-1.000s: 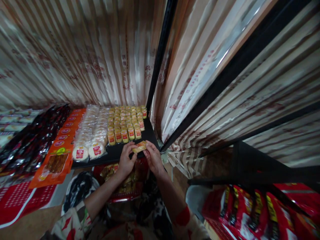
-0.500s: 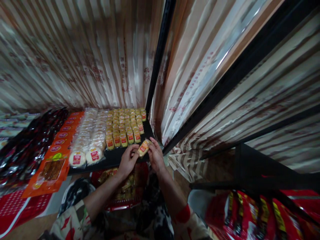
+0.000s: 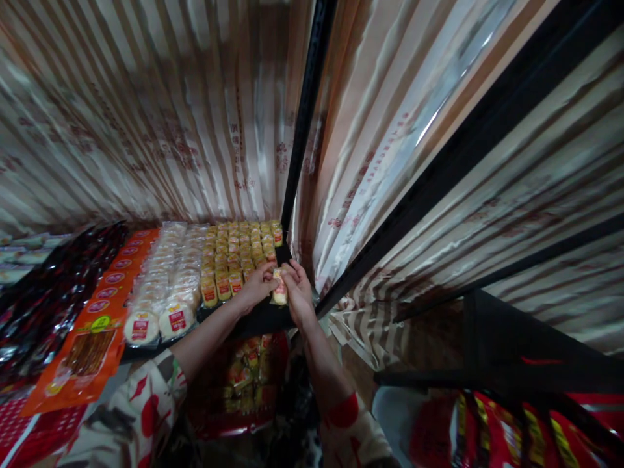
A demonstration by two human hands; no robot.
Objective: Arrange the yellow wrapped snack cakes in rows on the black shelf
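Between my two hands I hold one small yellow wrapped snack pack (image 3: 279, 290) with a reddish label, upright at the right end of the black shelf (image 3: 258, 320). My left hand (image 3: 258, 285) pinches its left side, and my right hand (image 3: 298, 290) grips the right side. Just left of and behind my hands stand rows of matching yellow packs (image 3: 223, 284), partly covered by my left hand. Below the shelf edge, a red basket (image 3: 234, 431) contains more of these yellow packs (image 3: 251, 374).
Clear-wrapped round white cakes (image 3: 174, 320), an orange snack bag (image 3: 90, 351) and dark shiny packets (image 3: 53, 292) line the shelf leftward. A black upright post (image 3: 303, 123) and a slanting black beam (image 3: 439, 175) frame the corner. Red packages (image 3: 502, 422) sit lower right.
Both hands have moved up slightly toward the rows with the snack pack, which has turned from tilted to upright. The view has shifted a little.
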